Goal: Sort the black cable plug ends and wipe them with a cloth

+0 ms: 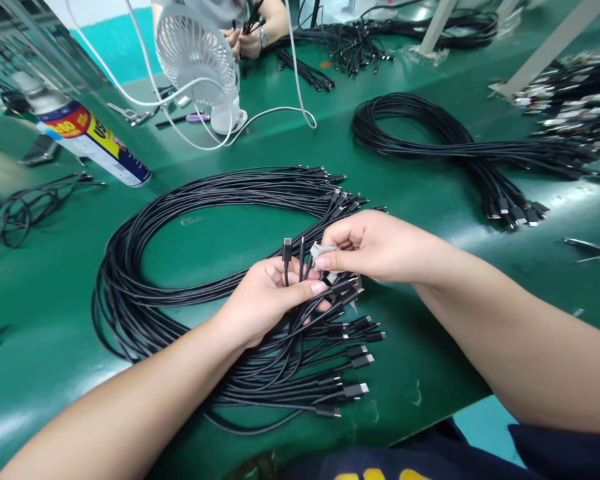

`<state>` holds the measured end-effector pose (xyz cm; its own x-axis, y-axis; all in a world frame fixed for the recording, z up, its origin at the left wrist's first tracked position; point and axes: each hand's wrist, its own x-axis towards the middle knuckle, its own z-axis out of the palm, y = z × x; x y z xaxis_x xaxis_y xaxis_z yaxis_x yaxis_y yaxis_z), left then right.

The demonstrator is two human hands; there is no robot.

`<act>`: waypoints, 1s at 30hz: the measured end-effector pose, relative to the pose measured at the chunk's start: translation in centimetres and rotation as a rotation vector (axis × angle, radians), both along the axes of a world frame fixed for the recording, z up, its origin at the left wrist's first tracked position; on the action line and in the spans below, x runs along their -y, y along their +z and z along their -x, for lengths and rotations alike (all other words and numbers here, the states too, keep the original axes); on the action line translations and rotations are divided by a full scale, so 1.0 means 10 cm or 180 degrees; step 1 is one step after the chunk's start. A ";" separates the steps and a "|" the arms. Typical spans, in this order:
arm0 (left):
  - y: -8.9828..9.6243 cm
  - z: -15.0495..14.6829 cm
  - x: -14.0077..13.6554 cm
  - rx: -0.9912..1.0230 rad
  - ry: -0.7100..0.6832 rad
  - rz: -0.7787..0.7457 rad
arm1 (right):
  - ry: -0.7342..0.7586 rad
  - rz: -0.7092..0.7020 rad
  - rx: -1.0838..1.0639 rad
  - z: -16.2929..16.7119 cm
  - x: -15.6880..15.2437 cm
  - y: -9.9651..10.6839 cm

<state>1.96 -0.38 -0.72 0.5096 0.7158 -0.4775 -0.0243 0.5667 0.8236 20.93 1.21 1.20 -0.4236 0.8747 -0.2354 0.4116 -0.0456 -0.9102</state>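
Head view: the left hand (265,291) grips several slim black cable ends (287,251); the right hand (367,245) pinches a crumpled pale-grey scrap (320,251) right by them. Beneath, the looped black cable bundle (120,267) lies on the green bench (405,360); its crossing strands could tangle, and a slack left grip could spill ends.

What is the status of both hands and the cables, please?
Left hand closed on several cables. Right hand pinching a pale piece. Fan beyond coil, apparently not in the way.

One head-worn view, forward and down, close above the hands (267,291) (380,247) and green table (420,360).
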 end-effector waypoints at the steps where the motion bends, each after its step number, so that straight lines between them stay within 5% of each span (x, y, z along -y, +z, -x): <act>1: 0.00 0.00 0.00 0.0004 0.0008 0.0005 | -0.0101 0.0046 -0.0006 0.00 0.00 0.00; 8: 0.01 0.02 -0.05 0.0136 0.0135 0.0098 | -0.0456 -0.0137 -0.0170 0.03 0.00 0.01; 15: 0.02 0.01 -0.06 0.0133 0.0085 0.0162 | -0.1394 -0.0953 -0.0526 0.03 -0.02 -0.02; 20: 0.01 0.02 -0.05 0.0168 0.0005 0.0116 | -0.0957 -0.0674 -0.1140 0.11 0.03 -0.01; 30: -0.04 0.02 -0.05 0.0173 -0.0049 0.0086 | -0.0301 0.0014 -0.0955 0.05 -0.01 -0.09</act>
